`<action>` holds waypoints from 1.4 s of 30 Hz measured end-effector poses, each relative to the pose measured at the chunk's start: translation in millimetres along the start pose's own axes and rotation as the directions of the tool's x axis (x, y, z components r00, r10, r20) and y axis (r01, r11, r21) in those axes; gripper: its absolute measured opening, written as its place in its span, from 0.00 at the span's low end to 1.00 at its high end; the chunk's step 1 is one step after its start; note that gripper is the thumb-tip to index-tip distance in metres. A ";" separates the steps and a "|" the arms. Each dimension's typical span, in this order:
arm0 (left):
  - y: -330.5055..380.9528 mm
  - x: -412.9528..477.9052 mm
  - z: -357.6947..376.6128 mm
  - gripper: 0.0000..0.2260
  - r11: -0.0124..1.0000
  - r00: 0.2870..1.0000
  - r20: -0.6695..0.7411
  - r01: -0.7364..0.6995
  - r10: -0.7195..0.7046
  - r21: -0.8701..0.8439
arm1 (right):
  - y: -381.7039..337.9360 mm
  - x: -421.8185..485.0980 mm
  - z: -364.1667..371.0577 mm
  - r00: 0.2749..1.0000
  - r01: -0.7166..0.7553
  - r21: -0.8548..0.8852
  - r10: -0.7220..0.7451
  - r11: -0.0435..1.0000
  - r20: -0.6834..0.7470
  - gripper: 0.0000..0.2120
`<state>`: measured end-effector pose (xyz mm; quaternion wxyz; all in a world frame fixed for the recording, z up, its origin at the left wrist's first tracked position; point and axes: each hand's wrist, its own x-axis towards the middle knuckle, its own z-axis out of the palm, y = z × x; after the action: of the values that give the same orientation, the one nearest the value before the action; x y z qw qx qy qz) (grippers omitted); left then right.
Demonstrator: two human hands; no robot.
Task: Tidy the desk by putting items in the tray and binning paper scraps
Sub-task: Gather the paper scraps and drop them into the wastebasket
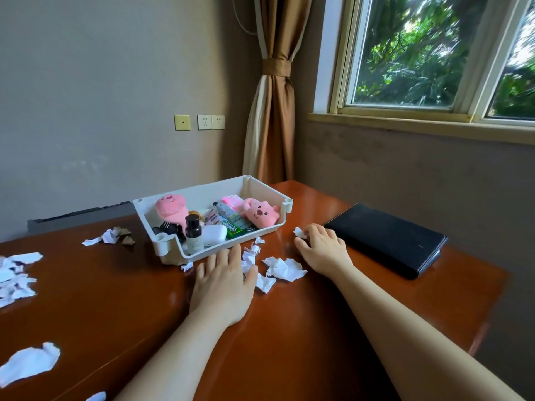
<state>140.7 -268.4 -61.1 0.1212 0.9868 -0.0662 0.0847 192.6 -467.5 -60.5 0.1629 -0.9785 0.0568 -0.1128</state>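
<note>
So the white plastic tray (202,192) sits toward the back of the glossy reddish-brown wooden desk (115,299), and it's already pretty full: two pink plush toys (170,205), a small dark bottle (193,230), a white rounded case (214,234), a green gum pack (234,230).

The left hand (223,285) lies palm down on the desk just in front of the tray, fingers straight and slack, holding nothing, though its thumb side touches a few torn white paper bits (250,256).

The right hand (321,250) is off the tray's front right corner, fingers curled in, pinching a small crumpled white paper scrap (299,233) at the fingertips.

A bigger crumpled white paper piece (285,269) lies in front of the tray, between the two hands.

More white scraps (108,237) lie just left of the tray, and a whole heap of torn white paper (16,276) lies well off to its left.

A black leather-look folder (385,238) lies flat to the right of the tray.
</note>
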 end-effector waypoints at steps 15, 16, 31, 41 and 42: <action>-6.3 5.0 6.5 0.23 0.991 0.996 -0.017 -0.088 0.087 -0.099 | -50.5 -13.2 5.6 0.941 0.251 0.224 -0.292 0.942 0.171 0.16; -6.6 5.3 6.7 0.21 0.991 0.995 -0.017 -0.096 0.094 -0.092 | -52.8 -14.1 6.7 0.934 0.287 0.180 -0.316 0.941 0.165 0.17; -12.3 5.1 -16.1 0.20 0.973 0.987 0.033 -0.147 0.155 -0.178 | -41.1 -28.6 -31.4 0.867 0.446 0.280 -0.488 0.850 0.102 0.11; -29.4 16.3 -43.3 0.22 0.963 0.909 0.340 -0.184 0.242 -0.196 | -27.6 -28.1 -40.5 0.850 0.329 0.187 -0.377 0.926 0.367 0.22; -29.8 16.8 -42.8 0.21 0.964 0.910 0.334 -0.192 0.245 -0.183 | -28.2 -28.1 -39.4 0.852 0.340 0.193 -0.388 0.920 0.352 0.20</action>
<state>155.2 -230.9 -23.9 0.1689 0.9607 -0.2030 -0.0859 158.1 -448.9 -20.4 0.2065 -0.9624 -0.1699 0.0487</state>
